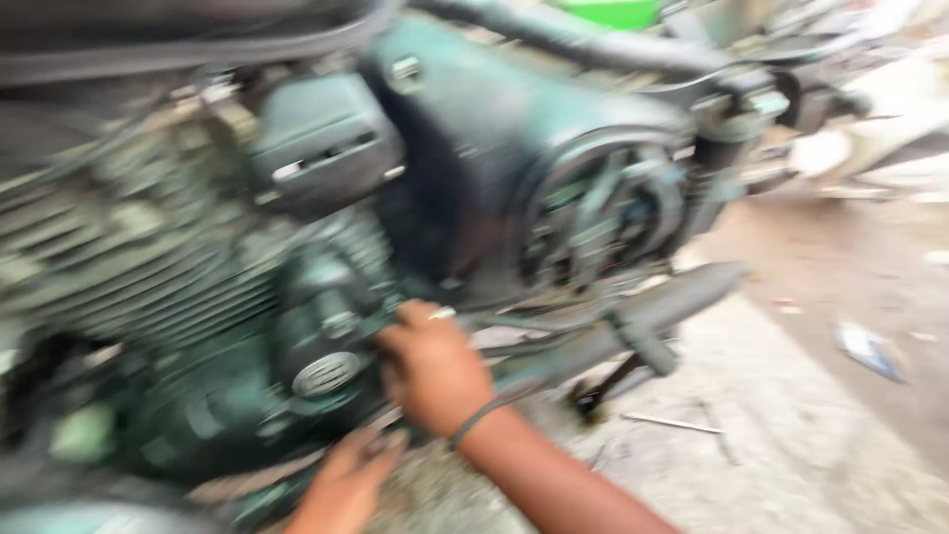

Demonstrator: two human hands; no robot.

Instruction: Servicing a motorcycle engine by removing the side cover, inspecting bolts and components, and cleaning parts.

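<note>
Motorcycle engine (198, 326) — dark green and grey, finned cylinder at the left of the view, round side cover (326, 374) low on the crankcase. Its bulk runs left to right across the view, the cover face turned toward the camera. The picture is blurred by motion; fine detail cannot be told.

Right hand (435, 368) — pressed against the engine just right of the round cover, fingers curled in toward the metal, knuckles outward. The grip looks closed, but whether it has hold of anything cannot be told. A dark band (479, 417) circles the wrist.

Left hand (346, 485) — low at the bottom edge, below the crankcase, fingers stretched up toward the engine's underside; how far its grip is open cannot be told.

Exhaust pipe (643, 316) — long axis slanting from the engine up and to the right, free end pointing right.

Side panel (326, 138) — above the engine, dark green.

Ground (791, 435) — pale, gritty concrete, with a thin metal rod (672, 423) lying near the pipe.
</note>
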